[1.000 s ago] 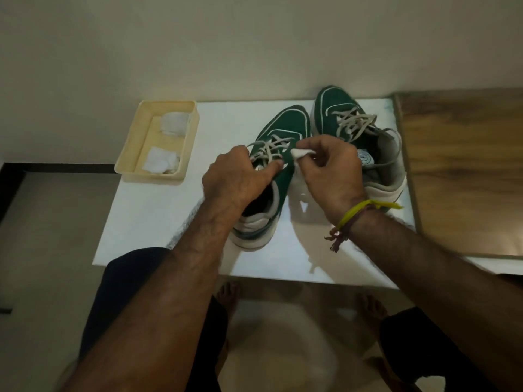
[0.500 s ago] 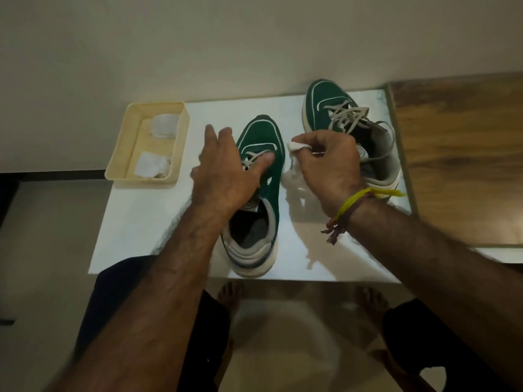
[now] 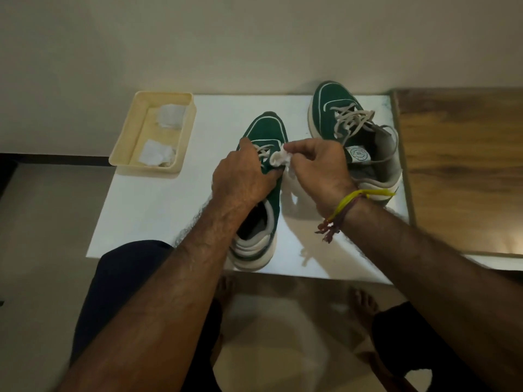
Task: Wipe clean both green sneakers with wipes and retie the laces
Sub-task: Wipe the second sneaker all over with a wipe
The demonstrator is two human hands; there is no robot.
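While the left hand (image 3: 240, 176) lies over the laces of the near green sneaker (image 3: 266, 137), fingers curved round its upper & gripping it, the right hand (image 3: 319, 162) pinches a crumpled white wipe (image 3: 280, 159) vs that shoe's right side by the laces. Sneaker sits heel toward the person at the white worktop (image 3: 158, 205) front edge. 2nd green sneaker (image 3: 336, 108) stands farther back-right, laces loose. Back-left, a cream tray (image 3: 124, 142) w/ 2 more wipes (image 3: 154, 157).
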